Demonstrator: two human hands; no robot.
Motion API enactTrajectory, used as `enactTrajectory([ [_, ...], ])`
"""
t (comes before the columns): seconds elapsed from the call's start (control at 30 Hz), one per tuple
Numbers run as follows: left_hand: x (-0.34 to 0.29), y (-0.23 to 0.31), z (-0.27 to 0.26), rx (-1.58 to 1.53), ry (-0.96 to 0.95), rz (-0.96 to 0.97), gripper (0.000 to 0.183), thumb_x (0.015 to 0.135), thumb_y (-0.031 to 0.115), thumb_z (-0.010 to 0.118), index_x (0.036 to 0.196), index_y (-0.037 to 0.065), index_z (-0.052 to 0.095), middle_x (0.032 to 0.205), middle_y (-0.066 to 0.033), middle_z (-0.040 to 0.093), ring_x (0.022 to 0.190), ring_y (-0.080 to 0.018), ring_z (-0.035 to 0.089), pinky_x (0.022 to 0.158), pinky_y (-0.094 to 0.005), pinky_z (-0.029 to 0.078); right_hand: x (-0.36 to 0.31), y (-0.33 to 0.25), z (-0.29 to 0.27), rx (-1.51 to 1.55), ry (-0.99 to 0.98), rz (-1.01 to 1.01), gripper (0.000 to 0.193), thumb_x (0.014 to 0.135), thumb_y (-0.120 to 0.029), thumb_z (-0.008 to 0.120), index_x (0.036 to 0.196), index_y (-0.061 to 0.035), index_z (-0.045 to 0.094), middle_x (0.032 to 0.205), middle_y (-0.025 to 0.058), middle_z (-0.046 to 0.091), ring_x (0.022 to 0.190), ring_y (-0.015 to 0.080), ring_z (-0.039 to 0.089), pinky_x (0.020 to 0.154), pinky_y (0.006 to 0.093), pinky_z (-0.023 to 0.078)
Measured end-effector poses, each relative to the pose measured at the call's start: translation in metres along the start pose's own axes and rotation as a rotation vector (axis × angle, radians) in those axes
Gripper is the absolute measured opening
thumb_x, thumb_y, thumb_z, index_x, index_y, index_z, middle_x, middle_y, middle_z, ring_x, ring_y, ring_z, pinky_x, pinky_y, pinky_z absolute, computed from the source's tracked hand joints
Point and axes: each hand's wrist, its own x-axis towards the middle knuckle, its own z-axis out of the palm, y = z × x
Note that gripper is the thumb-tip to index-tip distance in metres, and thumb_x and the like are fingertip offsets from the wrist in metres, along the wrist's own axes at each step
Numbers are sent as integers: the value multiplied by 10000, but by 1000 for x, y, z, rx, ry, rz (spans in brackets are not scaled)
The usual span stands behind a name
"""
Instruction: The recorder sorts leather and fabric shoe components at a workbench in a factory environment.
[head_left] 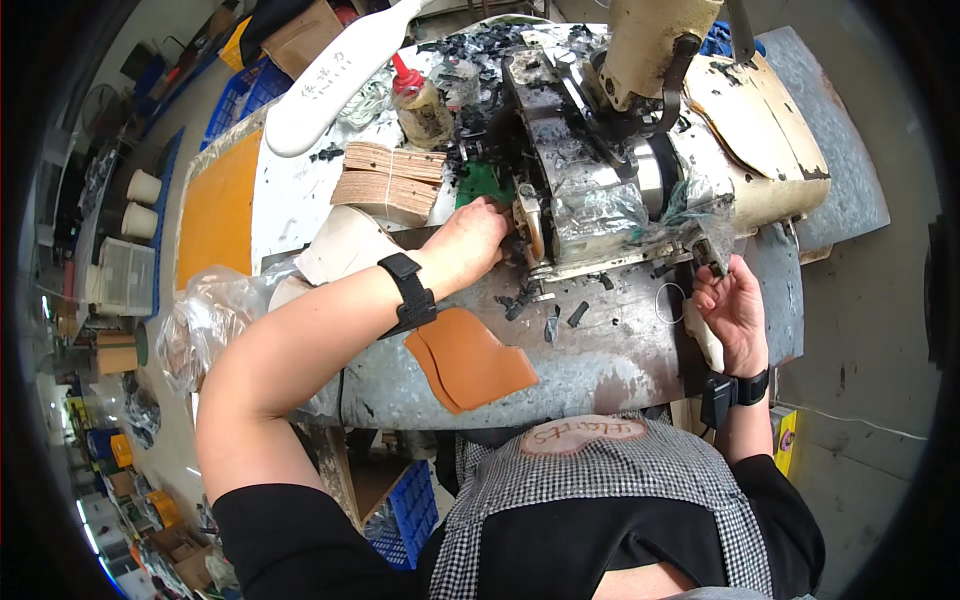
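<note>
My left hand (473, 236) reaches in at the left side of a cream and dark metal bench machine (590, 215). Its fingers curl in beside a green patch (482, 184), and their tips and anything in them are hidden. At the machine's near right corner, my right hand (730, 305) has its fingers bent together by a small dark metal part (710, 258); what they pinch is not clear. Two orange-brown leather pieces (470, 360) overlap at the table's front edge. Left of the machine lies a banded stack of tan leather strips (388, 182).
A bottle with a red cap (422, 112) stands behind the strips, under a white lamp head (345, 75). Crumpled clear plastic (215, 325) sits at the left edge of the table, near an orange sheet (218, 210). Dark scraps litter the metal tabletop (600, 350).
</note>
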Motion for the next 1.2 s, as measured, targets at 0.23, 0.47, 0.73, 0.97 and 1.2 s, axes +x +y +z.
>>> enactTrajectory([
  [0.23, 10, -8, -13, -243, 117, -249, 180, 710, -24, 632, 885, -24, 673, 813, -197, 659, 742, -330, 651, 692, -358, 506, -4, 7, 11, -41, 172, -83, 125, 901, -160, 616, 999, -98, 570, 866, 29, 647, 589, 121, 500, 539, 259, 397],
  [0.47, 112, -46, -152, -292, 602, -85, 379, 890, 291, 625, 1170, 35, 625, 995, -113, 682, 914, -132, 608, 826, -286, 483, 2, 4, -13, 218, -178, 89, 55, 900, -73, 588, 947, -58, 563, 750, 4, 549, 554, 69, 377, 494, 216, 323],
  [0.73, 120, -36, -156, -30, 507, -258, 295, 845, 170, 629, 1133, 115, 668, 1024, -125, 690, 939, -231, 659, 817, -320, 496, 5, 7, -16, -525, 350, -529, 162, 938, -192, 575, 928, -33, 607, 581, -17, 515, 492, 87, 529, 451, 237, 433],
  [0.97, 50, 19, -140, -73, 298, -328, 358, 781, 83, 691, 1136, 54, 655, 907, -140, 694, 846, -223, 675, 786, -303, 507, -3, 9, 1, -1621, 275, -1189, 187, 788, -53, 692, 960, -23, 626, 823, 164, 624, 699, 344, 602, 659, 387, 502],
  [1.2, -19, 75, -142, -60, 320, -254, 256, 767, 51, 688, 1018, 4, 670, 998, -157, 675, 956, -281, 647, 860, -334, 483, -4, -18, -5, -1324, 302, -897, 187, 933, -152, 588, 843, 6, 630, 581, 83, 549, 479, 133, 552, 462, 270, 432],
])
